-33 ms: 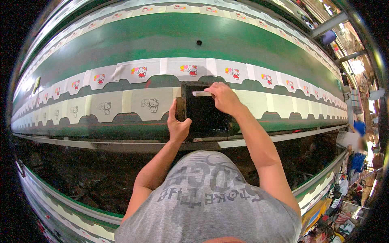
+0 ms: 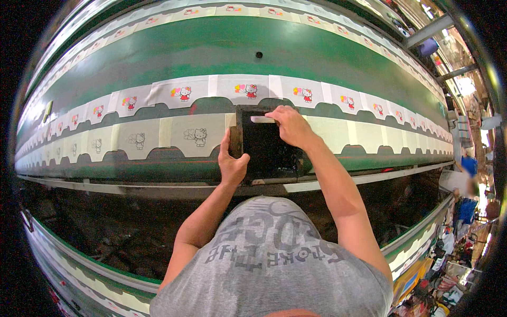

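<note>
A dark screen-printing frame (image 2: 238,138) lies over the nearer row of cut fabric pieces, its inside covered with black ink. My left hand (image 2: 231,165) is closed on the frame's left side, fingers along the outside and thumb toward the inner edge. In my right hand (image 2: 291,126) is a pale squeegee (image 2: 262,120), held near the far end of the frame. Left of the frame, a fabric piece (image 2: 199,137) carries a black outline of a cartoon cat. The cloth directly beneath the frame is hidden.
A long green printing table (image 2: 174,47) runs across the view. Beyond the frame, another row of fabric pieces (image 2: 246,91) bears coloured cat prints. Plain pieces (image 2: 365,134) continue to the right. A pale rail (image 2: 132,188) follows the near edge. Another person (image 2: 467,185) is at far right.
The squeegee has shifted very slightly away from me inside the frame, with my right hand. My left hand and the frame stay in place.
</note>
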Tool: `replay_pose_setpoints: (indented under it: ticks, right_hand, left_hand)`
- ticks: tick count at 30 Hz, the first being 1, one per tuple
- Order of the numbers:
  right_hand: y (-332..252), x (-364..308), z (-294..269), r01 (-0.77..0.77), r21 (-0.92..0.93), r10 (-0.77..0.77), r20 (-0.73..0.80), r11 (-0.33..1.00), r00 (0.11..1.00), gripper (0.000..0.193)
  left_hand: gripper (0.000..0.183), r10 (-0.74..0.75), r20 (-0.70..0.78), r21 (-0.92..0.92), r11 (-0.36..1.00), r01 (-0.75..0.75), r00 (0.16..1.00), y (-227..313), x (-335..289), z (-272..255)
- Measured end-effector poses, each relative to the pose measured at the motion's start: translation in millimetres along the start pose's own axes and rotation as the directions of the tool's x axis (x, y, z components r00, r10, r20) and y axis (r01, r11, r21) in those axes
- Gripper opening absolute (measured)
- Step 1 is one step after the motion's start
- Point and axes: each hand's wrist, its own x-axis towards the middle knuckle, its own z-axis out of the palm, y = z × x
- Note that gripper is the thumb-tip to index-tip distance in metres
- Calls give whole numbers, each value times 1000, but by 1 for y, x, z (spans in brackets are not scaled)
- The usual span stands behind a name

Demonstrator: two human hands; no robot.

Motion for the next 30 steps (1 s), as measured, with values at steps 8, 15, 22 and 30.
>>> replay_pose_setpoints:
  ticks: [8,15,22,30]
  right_hand:
    - [-29,-36,5,10,8,-11,95,1000,995,47]
    - [-83,-104,7,15,6,-15,52,1000,999,45]
    - [-75,-123,7,10,146,-6,-27,989,1000,41]
    - [-26,-180,-13,-13,214,68,-254,977,965,42]
  left_hand:
    - [62,-48,-12,-54,997,47,999,-12,6,1]
    - [72,-10,-22,5,1000,10,1000,8,3,6]
    - [93,64,8,125,990,-65,998,7,6,9]
    - [94,235,-3,106,967,-233,972,22,-11,74]
